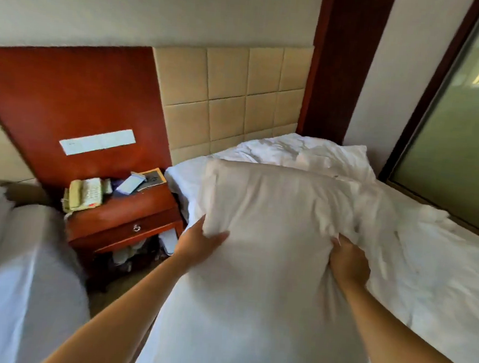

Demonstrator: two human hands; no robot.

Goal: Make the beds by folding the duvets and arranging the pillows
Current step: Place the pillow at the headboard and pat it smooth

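A large white pillow [270,203] is held up over the right bed [438,280]. My left hand [200,243] grips its lower left corner, and my right hand [347,262] is clenched on its lower right edge. Behind it, a second white pillow [305,153] lies crumpled against the padded beige headboard [230,95]. White bedding [251,324] runs from below the held pillow towards me. The left bed [21,279], also covered in white, fills the lower left corner.
A red-brown nightstand [128,219] stands between the beds, carrying a cream telephone [85,194] and some papers [142,181]. Above it hangs a wooden wall panel with a white switch plate [98,142]. A frosted glass partition [461,154] borders the right bed.
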